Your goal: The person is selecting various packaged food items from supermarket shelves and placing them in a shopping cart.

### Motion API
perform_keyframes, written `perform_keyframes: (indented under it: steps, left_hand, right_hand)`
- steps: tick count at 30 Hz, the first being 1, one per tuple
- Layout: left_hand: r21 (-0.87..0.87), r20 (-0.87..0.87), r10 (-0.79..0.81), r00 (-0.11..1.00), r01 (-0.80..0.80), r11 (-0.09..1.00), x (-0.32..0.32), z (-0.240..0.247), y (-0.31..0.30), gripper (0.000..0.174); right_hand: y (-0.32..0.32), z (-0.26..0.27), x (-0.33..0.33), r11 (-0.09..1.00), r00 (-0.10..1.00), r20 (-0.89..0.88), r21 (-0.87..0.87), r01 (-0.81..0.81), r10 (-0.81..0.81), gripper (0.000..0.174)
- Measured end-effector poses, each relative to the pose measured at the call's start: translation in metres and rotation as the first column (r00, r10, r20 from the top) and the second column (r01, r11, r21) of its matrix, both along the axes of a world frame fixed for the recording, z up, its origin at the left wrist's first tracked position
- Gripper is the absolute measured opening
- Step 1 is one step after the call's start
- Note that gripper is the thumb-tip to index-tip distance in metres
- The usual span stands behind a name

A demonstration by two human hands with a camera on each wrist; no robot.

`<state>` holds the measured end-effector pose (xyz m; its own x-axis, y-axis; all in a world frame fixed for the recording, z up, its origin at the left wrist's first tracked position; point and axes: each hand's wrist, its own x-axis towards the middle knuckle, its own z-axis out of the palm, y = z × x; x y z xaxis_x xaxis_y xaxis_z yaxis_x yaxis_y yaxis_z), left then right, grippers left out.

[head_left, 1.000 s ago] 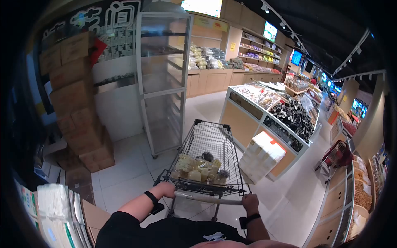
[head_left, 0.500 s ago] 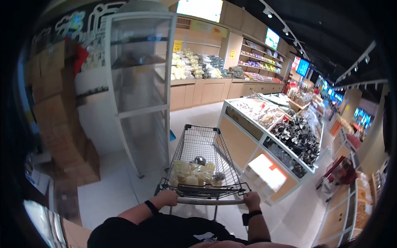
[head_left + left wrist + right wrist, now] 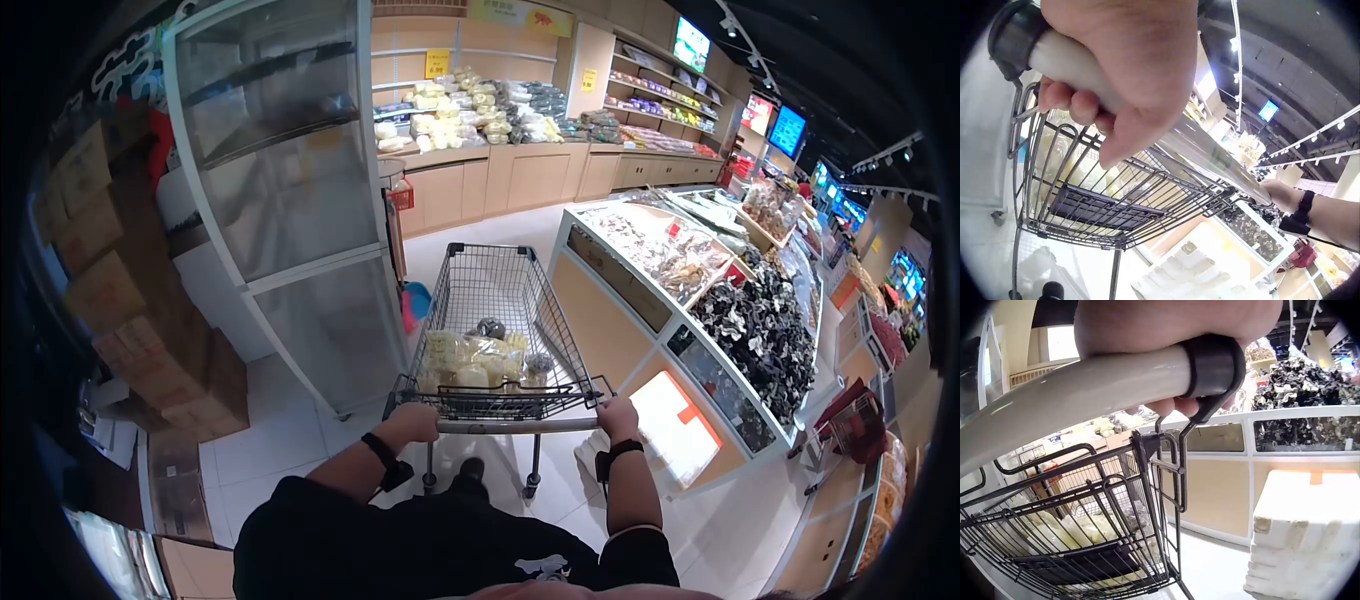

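A wire shopping cart (image 3: 500, 300) stands in front of me, with clear bags of pale food (image 3: 468, 358) and a dark round item (image 3: 490, 328) in its near end. My left hand (image 3: 412, 423) grips the left end of the grey cart handle (image 3: 515, 426). In the left wrist view the fingers of that left hand (image 3: 1129, 69) curl under the bar, near its black end piece. At the other end, my right hand (image 3: 617, 416) holds the handle. The right wrist view shows this right hand (image 3: 1179, 325) wrapped over the bar at the black corner piece.
A tall framed cabinet (image 3: 320, 290) stands close on the left, beside stacked cardboard boxes (image 3: 150, 340). On the right is a display counter (image 3: 625, 345) with dried black goods (image 3: 760, 330); white foam boxes (image 3: 668, 430) sit against it. A bagged-goods counter (image 3: 510, 185) crosses ahead.
The cart has rolled forward, bringing the cabinet and the right-hand counter closer. A blue item beyond the cabinet has come into view. Both hands have stayed on the handle.
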<state>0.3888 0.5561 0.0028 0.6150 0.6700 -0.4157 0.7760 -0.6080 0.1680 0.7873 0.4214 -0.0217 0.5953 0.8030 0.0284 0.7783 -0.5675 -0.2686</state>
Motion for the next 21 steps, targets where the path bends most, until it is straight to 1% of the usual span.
perform_keyframes:
  steps: [1,2,4,5,6,8,9,11,12,13,14,16,17,18,20,21]
  left_hand:
    - [-0.006,-0.002,0.003,1.0,-0.003,1.0,0.006,-0.002,0.012,0.029]
    - [-0.018,-0.003,-0.001,1.0,0.0,1.0,0.011,-0.002,0.026,0.029]
    - [-0.007,-0.008,-0.027,1.0,0.027,1.0,0.024,-0.001,0.06,0.031]
    - [-0.028,-0.004,-0.022,1.0,0.022,0.999,0.028,-0.013,0.081,0.032]
    - [-0.04,0.003,0.0,1.0,0.0,0.999,0.037,-0.008,0.097,0.033]
    - [-0.06,-0.048,0.019,0.999,-0.022,0.998,0.047,-0.008,0.121,0.034]
    - [-0.065,-0.033,0.01,0.999,-0.013,0.998,0.06,-0.002,0.141,0.034]
    - [-0.083,-0.061,0.039,0.997,-0.044,0.996,0.068,0.007,0.16,0.033]
    - [-0.092,-0.014,0.056,0.998,-0.057,0.994,0.074,0.001,0.183,0.031]
    - [-0.038,-0.023,0.05,0.999,-0.051,0.998,0.077,-0.016,0.197,0.028]
    - [-0.069,-0.037,0.067,0.997,-0.069,0.995,0.081,-0.012,0.207,0.028]
    - [-0.109,-0.051,0.097,0.994,-0.102,0.989,0.098,-0.001,0.243,0.029]
    - [-0.109,-0.062,0.099,0.993,-0.105,0.988,0.102,0.002,0.251,0.03]
    - [-0.103,-0.061,0.102,0.993,-0.108,0.989,0.111,0.005,0.274,0.03]
    - [-0.109,-0.042,0.12,0.992,-0.124,0.986,0.118,0.005,0.3,0.03]
    - [-0.12,-0.031,0.116,0.993,-0.119,0.986,0.126,0.005,0.323,0.029]
  right_hand:
    - [0.016,0.0,0.006,1.0,0.999,-0.031,0.004,0.018,-0.018,0.027]
    - [0.03,0.004,0.011,1.0,0.999,-0.038,0.002,-0.009,0.009,0.027]
    - [0.06,-0.005,0.027,0.993,0.997,0.023,0.09,-0.072,0.07,0.026]
    - [0.076,-0.005,0.031,0.989,0.996,0.043,0.123,-0.087,0.082,0.026]
    - [0.094,-0.002,0.04,0.988,0.996,0.027,0.131,-0.085,0.083,0.026]
    - [0.117,-0.01,0.052,0.987,0.996,-0.003,0.138,-0.087,0.088,0.026]
    - [0.14,-0.003,0.059,0.987,0.996,-0.013,0.137,-0.088,0.09,0.026]
    - [0.168,-0.002,0.069,0.985,0.997,0.018,0.152,-0.083,0.081,0.027]
    - [0.194,-0.006,0.081,0.981,0.993,0.076,0.164,-0.103,0.091,0.028]
    - [0.197,-0.018,0.085,0.978,0.987,0.123,0.164,-0.126,0.107,0.029]
    - [0.21,-0.009,0.086,0.971,0.991,0.042,0.201,-0.133,0.127,0.03]
    - [0.247,-0.003,0.095,0.96,0.989,0.08,0.241,-0.143,0.127,0.029]
    - [0.256,-0.002,0.096,0.955,0.987,0.096,0.254,-0.152,0.132,0.029]
    - [0.277,-0.004,0.103,0.955,0.984,0.101,0.247,-0.165,0.144,0.029]
    - [0.302,-0.01,0.111,0.953,0.989,0.128,0.283,-0.109,0.075,0.03]
    - [0.324,-0.009,0.12,0.955,0.987,0.135,0.273,-0.12,0.086,0.03]
